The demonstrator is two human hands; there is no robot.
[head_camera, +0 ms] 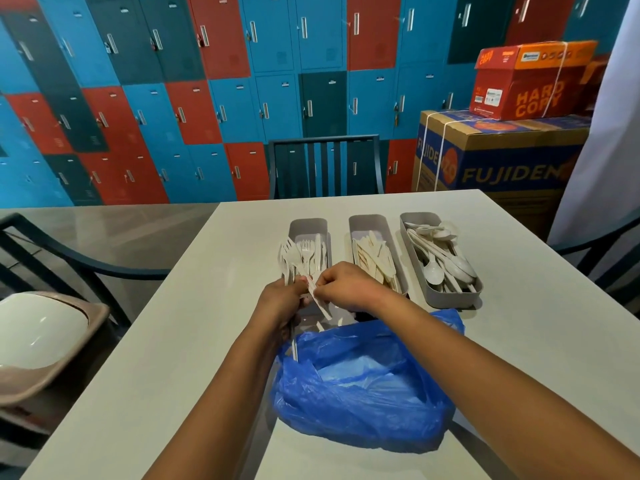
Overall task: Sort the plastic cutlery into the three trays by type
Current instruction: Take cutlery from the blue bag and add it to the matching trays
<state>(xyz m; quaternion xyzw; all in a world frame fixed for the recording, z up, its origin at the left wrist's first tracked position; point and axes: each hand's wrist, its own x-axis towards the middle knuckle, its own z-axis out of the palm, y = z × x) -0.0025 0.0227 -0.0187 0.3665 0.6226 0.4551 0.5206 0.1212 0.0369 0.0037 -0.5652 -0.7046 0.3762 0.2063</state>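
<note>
Both hands meet over the near end of the fork tray (308,226): the left hand (282,299) is clenched round a mixed bundle of cutlery (302,259), probably to keep it fanned for picking, while the right hand (346,284) pinches one white piece (320,303) out of it, type unclear. Just right of the hands lie the knife tray (367,223) and, beyond it, the spoon tray (446,297). Below the wrists slumps the blue bag (360,393).

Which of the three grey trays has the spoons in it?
The right tray, farthest from the hands, holds the spoons. The middle tray holds flat knives, and the left tray, just beyond the hands, holds forks.
</note>
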